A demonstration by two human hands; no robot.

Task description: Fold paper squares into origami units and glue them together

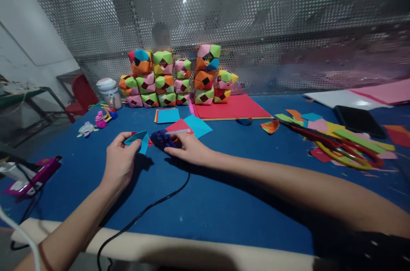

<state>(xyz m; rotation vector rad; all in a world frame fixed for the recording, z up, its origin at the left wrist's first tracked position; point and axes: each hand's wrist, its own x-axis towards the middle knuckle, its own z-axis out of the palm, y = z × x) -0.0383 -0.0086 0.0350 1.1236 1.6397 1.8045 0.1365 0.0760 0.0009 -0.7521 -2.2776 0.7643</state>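
My left hand (119,160) pinches a folded piece of light blue paper (144,142) above the blue table. My right hand (192,150) is wrapped round a dark blue hot glue gun (159,139), whose clear glue stick (180,131) sticks out toward the right. The gun's front lies close to the folded paper; whether they touch I cannot tell. Just behind the gun are a red paper square (183,124) and a light blue sheet (199,126). A black cord (153,205) trails from under my right hand to the table's front edge.
Multicoloured folded-paper modules (165,82) stand stacked along the mesh partition. A stack of square papers (168,115) and red sheets (230,108) lie before them. Scissors (344,155), paper scraps and a black phone (358,120) lie right; a purple power strip (40,175) lies left.
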